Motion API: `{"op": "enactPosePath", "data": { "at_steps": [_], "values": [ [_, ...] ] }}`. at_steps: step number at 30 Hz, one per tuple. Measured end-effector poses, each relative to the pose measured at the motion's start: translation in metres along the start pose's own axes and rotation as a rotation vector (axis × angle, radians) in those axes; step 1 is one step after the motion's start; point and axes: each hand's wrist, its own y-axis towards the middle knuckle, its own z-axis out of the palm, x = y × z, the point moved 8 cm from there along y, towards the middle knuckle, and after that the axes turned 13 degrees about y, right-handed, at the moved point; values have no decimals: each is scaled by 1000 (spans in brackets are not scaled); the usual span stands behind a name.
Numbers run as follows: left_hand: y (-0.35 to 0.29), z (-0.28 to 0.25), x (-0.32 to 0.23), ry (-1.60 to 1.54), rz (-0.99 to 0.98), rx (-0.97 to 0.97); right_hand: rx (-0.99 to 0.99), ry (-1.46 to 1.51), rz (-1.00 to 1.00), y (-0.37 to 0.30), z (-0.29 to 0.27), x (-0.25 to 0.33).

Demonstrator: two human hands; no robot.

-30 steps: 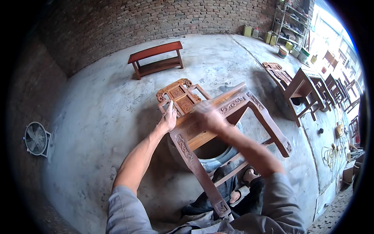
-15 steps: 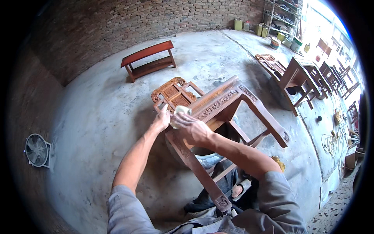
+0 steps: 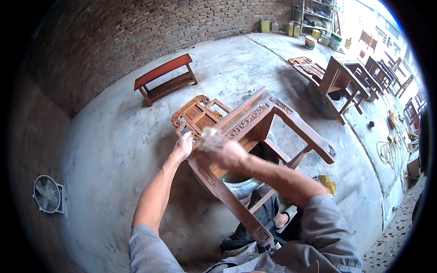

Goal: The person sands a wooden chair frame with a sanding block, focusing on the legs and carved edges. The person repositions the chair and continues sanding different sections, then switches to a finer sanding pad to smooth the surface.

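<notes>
A carved wooden chair (image 3: 246, 123) lies tipped over in front of me, its legs toward me and its openwork backrest (image 3: 200, 116) on the far side. Beneath it shows part of a grey round support (image 3: 243, 189), probably a tyre. My left hand (image 3: 183, 146) is closed on the chair's left edge, thumb upward. Smeared by motion, my right hand (image 3: 227, 154) presses a pale, flat pad (image 3: 210, 139) onto the wood near the seat edge. The pad's exact kind is unclear.
A low red-topped bench (image 3: 165, 75) stands beyond the chair. More wooden furniture (image 3: 341, 84) lines the right side, with loose cables (image 3: 387, 152) nearby. A fan (image 3: 48, 194) is at far left. Cans and buckets (image 3: 310, 42) stand by the shelves (image 3: 316, 16).
My right hand and the pad have shifted slightly over the wood and blur more. My left hand keeps its hold on the chair. The whole view has turned a little.
</notes>
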Motion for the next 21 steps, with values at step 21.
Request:
{"op": "enactPosePath", "data": {
  "at_steps": [21],
  "values": [
    [-4, -8, 20, 47, 0, -119, -84, -450, 37, 28, 20, -40]
  ]
}}
